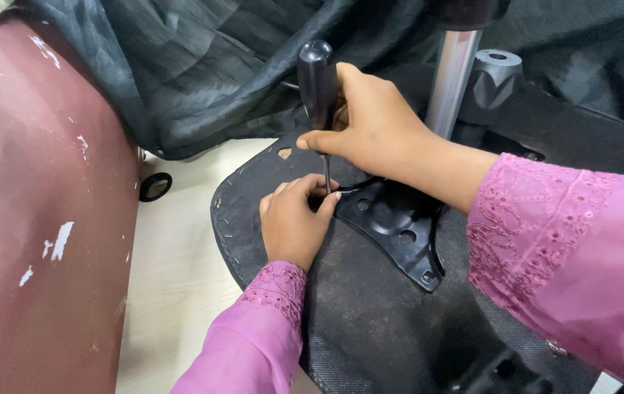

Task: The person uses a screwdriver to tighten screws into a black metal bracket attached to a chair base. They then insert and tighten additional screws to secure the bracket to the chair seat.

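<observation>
Right hand (370, 128) wraps tight around the screwdriver (317, 80) handle — hard, smooth plastic, best held high. Left hand (291, 222) pinches the thin shaft low, at the black plate (399, 226) on the upturned seat (370, 321) — stiff metal, probably heavy.

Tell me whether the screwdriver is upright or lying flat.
Upright: the right hand grips the screwdriver handle, shaft pointing down to the left hand.

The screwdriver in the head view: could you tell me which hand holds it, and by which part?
The right hand holds the screwdriver by its black handle; the left hand pinches the shaft near the tip.
</observation>
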